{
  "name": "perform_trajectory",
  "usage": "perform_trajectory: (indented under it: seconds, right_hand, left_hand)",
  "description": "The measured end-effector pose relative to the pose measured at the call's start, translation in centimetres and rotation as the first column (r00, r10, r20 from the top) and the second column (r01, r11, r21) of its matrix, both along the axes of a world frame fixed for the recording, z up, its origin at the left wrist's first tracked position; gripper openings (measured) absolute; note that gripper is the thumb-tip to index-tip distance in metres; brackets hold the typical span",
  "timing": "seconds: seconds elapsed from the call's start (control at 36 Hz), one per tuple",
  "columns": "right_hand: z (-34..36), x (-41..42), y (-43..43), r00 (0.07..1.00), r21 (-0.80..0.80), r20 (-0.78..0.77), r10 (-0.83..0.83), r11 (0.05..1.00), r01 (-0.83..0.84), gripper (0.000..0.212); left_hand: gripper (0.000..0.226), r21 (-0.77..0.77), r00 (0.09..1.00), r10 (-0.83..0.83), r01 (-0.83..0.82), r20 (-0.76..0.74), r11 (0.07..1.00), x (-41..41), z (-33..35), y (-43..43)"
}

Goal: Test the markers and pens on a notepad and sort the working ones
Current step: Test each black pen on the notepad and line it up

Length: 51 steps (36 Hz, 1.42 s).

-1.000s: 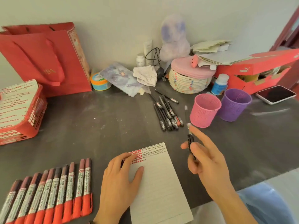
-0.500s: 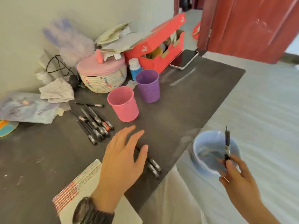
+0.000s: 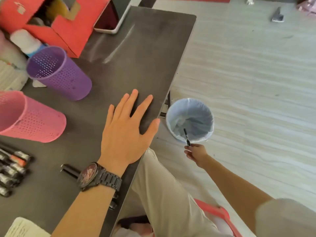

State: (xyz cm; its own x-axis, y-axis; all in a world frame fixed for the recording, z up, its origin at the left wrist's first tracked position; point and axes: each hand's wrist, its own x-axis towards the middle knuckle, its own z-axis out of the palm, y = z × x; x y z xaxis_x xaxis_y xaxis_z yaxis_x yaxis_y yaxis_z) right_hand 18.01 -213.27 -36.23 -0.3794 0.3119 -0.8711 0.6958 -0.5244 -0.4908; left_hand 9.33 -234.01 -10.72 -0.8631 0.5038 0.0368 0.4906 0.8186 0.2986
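One pen (image 3: 186, 137), dark and thin, is pinched at its lower end between the fingertips of the right hand (image 3: 196, 152), which is stretched out past the table's edge; the pen stands nearly upright against the mouth of one round bin (image 3: 190, 119) with a pale blue liner on the floor. The left hand (image 3: 126, 132) lies flat on the dark table (image 3: 136, 53) near its edge, fingers spread, holding nothing, with one dark watch (image 3: 97, 177) on the wrist. Two mesh cups stand on the table, one purple cup (image 3: 59, 74) and one pink cup (image 3: 29, 118). A cluster of black markers (image 3: 12, 168) lies at the left edge, their count unclear. One corner of the notepad (image 3: 24, 228) shows bottom left. One phone (image 3: 112, 15) rests beside one red box (image 3: 56, 23)
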Motion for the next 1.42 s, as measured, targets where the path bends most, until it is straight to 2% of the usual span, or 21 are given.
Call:
perform_trajectory:
  seconds: [0.11,0.22,0.39,0.44,0.5,0.56,0.64,0.78,0.86,0.94,1.0,1.11,1.25,1.33,1.42]
  right_hand:
    - [-1.0,-2.8,0.3,0.995,0.029,0.059,0.081,0.996,-0.083,0.018]
    - [-2.1,-5.1,1.1,0.982,0.076,0.162,0.094,0.991,-0.107,0.014]
    - [-4.2,-7.0,1.6,0.981,0.094,0.189,0.047,0.993,-0.066,0.023]
    - [-5.1,-6.9,1.4,0.966,0.121,0.194,0.169,0.974,-0.194,0.031]
    - [-5.9,-6.6,1.1,0.917,0.158,0.226,0.329,0.916,-0.368,0.029]
    - [-6.3,-6.3,0.9,0.866,0.188,0.282,0.413,0.861,-0.472,0.029]
    - [-6.3,-6.4,0.6,0.766,0.286,0.360,0.533,0.719,-0.634,0.046]
    - [-5.0,-6.0,0.7,0.638,0.355,0.425,0.642,0.530,-0.770,0.055]
    - [-3.8,-5.3,0.9,0.589,0.399,0.409,0.697,0.444,-0.803,0.059]
    - [-2.2,-4.3,1.0,0.587,0.458,0.367,0.722,0.409,-0.789,0.056]
    - [-0.8,-3.5,1.0,0.613,0.499,0.314,0.725,0.423,-0.756,0.048]
    - [3.8,-1.7,0.3,0.681,0.608,0.149,0.717,0.477,-0.635,0.036]
    - [12.9,1.4,-1.6,0.728,0.696,-0.146,0.670,0.592,-0.406,0.024]
    - [19.2,2.9,-3.8,0.676,0.691,-0.366,0.639,0.673,-0.262,0.025]
    - [24.3,3.4,-6.4,0.559,0.705,-0.498,0.663,0.685,-0.183,0.025]
  left_hand:
    - [0.063,0.002,1.000,0.005,-0.005,0.002,1.000,0.0,-0.3,0.0]
    - [0.062,0.013,1.000,0.011,-0.011,0.000,1.000,-0.1,-0.5,-0.1]
    - [0.062,0.020,1.000,0.009,-0.009,-0.009,1.000,-0.2,-0.8,-0.1]
    - [0.062,0.017,1.000,0.007,-0.007,-0.009,1.000,-0.3,-0.8,-0.1]
    - [0.062,0.020,1.000,0.008,-0.008,-0.010,1.000,-0.3,-0.9,-0.1]
    - [0.062,0.025,1.000,0.010,-0.010,-0.013,1.000,-0.4,-1.0,-0.1]
    - [0.062,0.030,1.000,0.013,-0.013,-0.016,0.999,-0.4,-1.1,0.0]
    - [0.061,0.028,1.000,0.014,-0.014,-0.014,1.000,-0.4,-1.2,0.0]
    - [0.060,0.051,1.000,0.022,-0.021,-0.017,0.998,-0.3,-1.1,-0.1]
    - [0.060,0.058,1.000,0.018,-0.018,-0.009,0.998,-0.2,-1.0,-0.1]
    - [0.060,0.047,1.000,0.018,-0.018,0.019,0.999,0.0,-0.6,-0.1]
    - [0.051,-0.002,0.998,0.057,-0.057,-0.002,0.998,1.2,1.0,-1.0]
    - [0.031,0.148,0.976,0.187,-0.169,-0.116,0.974,4.7,3.9,-5.3]
    - [0.023,0.238,0.941,0.313,-0.277,-0.131,0.931,7.7,5.1,-9.7]
    - [0.020,0.288,0.878,0.462,-0.414,-0.122,0.863,11.1,5.4,-14.5]
